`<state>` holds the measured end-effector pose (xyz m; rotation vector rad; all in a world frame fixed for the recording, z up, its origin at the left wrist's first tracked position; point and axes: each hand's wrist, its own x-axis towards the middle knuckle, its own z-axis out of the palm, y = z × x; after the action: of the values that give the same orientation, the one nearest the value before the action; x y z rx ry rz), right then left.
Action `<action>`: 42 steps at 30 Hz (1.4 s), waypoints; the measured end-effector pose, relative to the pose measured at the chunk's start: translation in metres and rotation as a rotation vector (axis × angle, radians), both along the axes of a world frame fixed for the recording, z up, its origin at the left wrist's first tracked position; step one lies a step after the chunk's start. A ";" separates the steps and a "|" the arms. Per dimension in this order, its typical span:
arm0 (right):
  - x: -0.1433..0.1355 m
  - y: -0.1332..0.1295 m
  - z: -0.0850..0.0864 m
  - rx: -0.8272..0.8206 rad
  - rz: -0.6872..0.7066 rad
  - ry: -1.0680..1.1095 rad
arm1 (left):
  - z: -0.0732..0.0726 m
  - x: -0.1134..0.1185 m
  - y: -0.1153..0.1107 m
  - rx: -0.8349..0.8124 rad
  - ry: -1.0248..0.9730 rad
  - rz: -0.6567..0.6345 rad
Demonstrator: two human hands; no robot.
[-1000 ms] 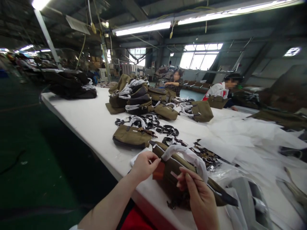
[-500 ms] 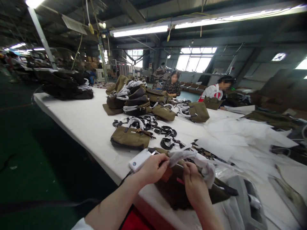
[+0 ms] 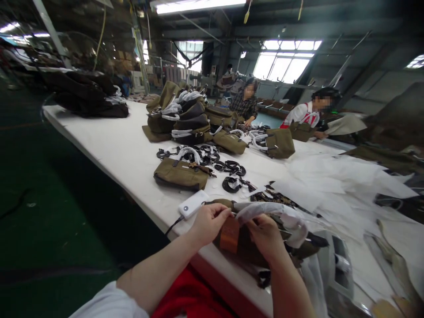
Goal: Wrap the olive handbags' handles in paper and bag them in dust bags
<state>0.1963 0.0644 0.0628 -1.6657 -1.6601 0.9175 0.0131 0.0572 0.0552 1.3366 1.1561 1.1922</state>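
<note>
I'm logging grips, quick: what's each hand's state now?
Left hand: fingertips closed above the orange tag; anything pinched cannot be told.
Right hand: fingers curled near the white-wrapped handle; grip hidden.

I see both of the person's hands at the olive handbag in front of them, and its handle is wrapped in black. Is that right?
Not quite: the wrapping on the handle is white, as the head view shows. The person's left hand and right hand are indeed at the olive handbag.
</note>
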 end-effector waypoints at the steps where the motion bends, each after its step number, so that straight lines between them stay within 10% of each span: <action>1: -0.002 0.003 -0.002 -0.050 -0.001 0.050 | -0.001 -0.002 0.000 -0.027 0.000 -0.004; 8: -0.004 0.006 -0.003 -0.210 0.052 0.189 | 0.000 -0.011 0.002 -0.224 -0.028 -0.110; 17: -0.006 0.004 0.005 -0.078 0.254 0.289 | 0.010 -0.011 -0.005 0.158 0.348 -0.145; 42: -0.009 0.005 0.002 0.024 0.322 0.292 | 0.009 -0.003 -0.003 0.157 0.366 -0.108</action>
<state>0.1877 0.0689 0.0644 -1.1972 -1.7499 1.2241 0.0105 0.0542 0.0640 1.7683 1.2434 1.0011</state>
